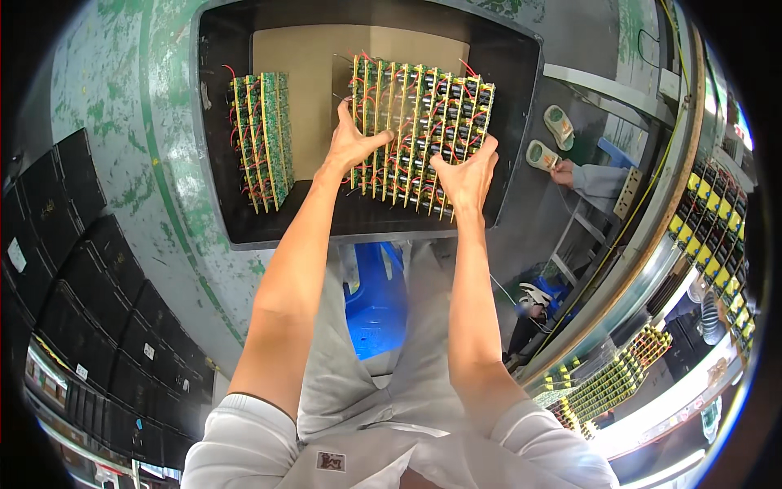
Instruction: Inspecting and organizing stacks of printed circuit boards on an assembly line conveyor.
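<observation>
Here we are, left hand (355, 147) and right hand (467, 181) clamped on boards (413, 130) in the bin (216, 155); left of our grip, another batch (265, 143); beyond, crates (94, 326) bear white labels (148, 351), seemingly printed.

Electronics workshop: circuit boards (419, 134) in rows, stacked black crates (96, 328) (scuffed green floor (183, 151), too).

Left forearm (287, 261): bare, extended forward, slanting inward to the right. Left hand (354, 148): back partly in view, thumb stretched to the right, fingers directed forward, grasping; some fingertips hidden. Right forearm (474, 301): bare, extended forward, nearly straight in view, leaning slightly left. Right hand (467, 178): thumb angled forward and left, fingers forward on the outer side, grasping. Pair: hands apart, thumbs on the inner sides, left slightly farther forward.
</observation>
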Demonstrator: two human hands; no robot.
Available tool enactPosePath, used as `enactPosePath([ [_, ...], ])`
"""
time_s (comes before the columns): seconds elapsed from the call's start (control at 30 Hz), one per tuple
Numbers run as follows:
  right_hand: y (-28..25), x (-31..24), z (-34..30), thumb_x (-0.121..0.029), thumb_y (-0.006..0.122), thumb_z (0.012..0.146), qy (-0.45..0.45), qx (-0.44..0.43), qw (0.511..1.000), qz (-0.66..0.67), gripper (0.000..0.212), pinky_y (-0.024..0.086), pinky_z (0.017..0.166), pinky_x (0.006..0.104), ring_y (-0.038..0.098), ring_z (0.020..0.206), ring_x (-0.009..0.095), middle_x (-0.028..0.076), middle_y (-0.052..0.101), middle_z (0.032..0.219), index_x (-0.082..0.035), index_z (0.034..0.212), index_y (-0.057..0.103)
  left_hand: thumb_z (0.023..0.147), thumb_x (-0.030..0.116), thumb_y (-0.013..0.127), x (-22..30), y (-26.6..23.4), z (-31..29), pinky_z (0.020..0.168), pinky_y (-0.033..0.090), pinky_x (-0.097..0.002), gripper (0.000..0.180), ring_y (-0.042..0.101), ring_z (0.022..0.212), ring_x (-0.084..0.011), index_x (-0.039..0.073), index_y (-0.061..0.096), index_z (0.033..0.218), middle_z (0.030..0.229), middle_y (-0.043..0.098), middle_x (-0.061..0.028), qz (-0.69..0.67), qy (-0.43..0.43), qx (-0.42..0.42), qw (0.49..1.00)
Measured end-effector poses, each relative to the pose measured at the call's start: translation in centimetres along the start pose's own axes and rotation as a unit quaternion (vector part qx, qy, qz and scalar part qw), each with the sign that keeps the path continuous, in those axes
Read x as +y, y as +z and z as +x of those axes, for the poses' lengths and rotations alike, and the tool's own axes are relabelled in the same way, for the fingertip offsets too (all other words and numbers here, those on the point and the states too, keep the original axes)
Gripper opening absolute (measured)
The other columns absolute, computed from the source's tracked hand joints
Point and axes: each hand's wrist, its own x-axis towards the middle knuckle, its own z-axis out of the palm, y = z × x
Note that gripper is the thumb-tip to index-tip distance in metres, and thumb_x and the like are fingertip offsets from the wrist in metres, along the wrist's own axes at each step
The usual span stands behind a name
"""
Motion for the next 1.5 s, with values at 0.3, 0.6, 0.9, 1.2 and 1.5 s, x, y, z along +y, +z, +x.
enactPosePath([
  [0.3, 1.4, 1.1, 1.5, -0.014, 0.073, 0.066, -0.009, -0.118, 0.987, 0.112, 0.062, 0.051, 0.075, 0.0426, 0.06, 0.08, 0.035, 0.02, 0.058, 0.098, -0.001, 0.115, 0.037, 0.064, 0.029, 0.076, 3.0, -1.0, -3.6, 0.088, 0.049, -0.0463, 0.099, 0.06, 0.099, -0.0421, 0.0, 0.02, 0.14, 0.118, 0.053, -0.0294, 0.15, -0.052, 0.135, 0.978],
  [0.6, 6.5, 0.2, 1.3, -0.013, 0.073, 0.067, -0.029, -0.177, 0.964, 0.198, 0.056, 0.051, 0.074, 0.0411, 0.06, 0.078, 0.031, 0.019, 0.059, 0.093, 0.0, 0.109, 0.038, 0.065, 0.029, 0.075, 3.7, -4.2, -4.2, 0.086, 0.049, -0.048, 0.098, 0.059, 0.098, -0.0425, 0.0, 0.018, 0.14, 0.119, 0.05, -0.0292, 0.233, -0.096, 0.195, 0.948],
  [0.9, 8.8, 0.3, 1.0, -0.012, 0.072, 0.067, -0.057, -0.145, 0.969, 0.192, 0.054, 0.05, 0.074, 0.0403, 0.059, 0.079, 0.029, 0.018, 0.057, 0.095, 0.0, 0.107, 0.039, 0.069, 0.032, 0.072, 3.1, -5.0, -3.8, 0.084, 0.05, -0.0472, 0.094, 0.06, 0.095, -0.0419, -0.002, 0.02, 0.14, 0.117, 0.052, -0.0303, 0.262, -0.109, 0.21, 0.936],
  [1.2, 8.0, 0.9, 0.9, -0.018, 0.074, 0.072, -0.047, -0.174, 0.959, 0.221, 0.063, 0.046, 0.087, 0.0409, 0.058, 0.096, 0.032, 0.022, 0.054, 0.11, 0.001, 0.119, 0.037, 0.079, 0.036, 0.063, 10.9, -5.6, -5.0, 0.086, 0.049, -0.0472, 0.046, 0.064, 0.094, -0.0354, 0.001, 0.061, 0.109, 0.088, 0.067, -0.0187, 0.446, -0.103, 0.103, 0.883],
  [1.5, 9.1, 4.8, 0.4, -0.039, 0.056, 0.094, 0.074, -0.238, 0.88, 0.404, 0.067, 0.038, 0.1, 0.0382, 0.051, 0.116, 0.029, 0.023, 0.046, 0.132, -0.006, 0.144, 0.027, 0.092, 0.05, 0.037, 9.4, -14.1, 5.8, 0.09, 0.046, -0.0488, 0.055, 0.064, 0.099, -0.0374, 0.006, 0.064, 0.113, 0.106, 0.068, -0.0165, 0.547, -0.021, -0.013, 0.837],
])
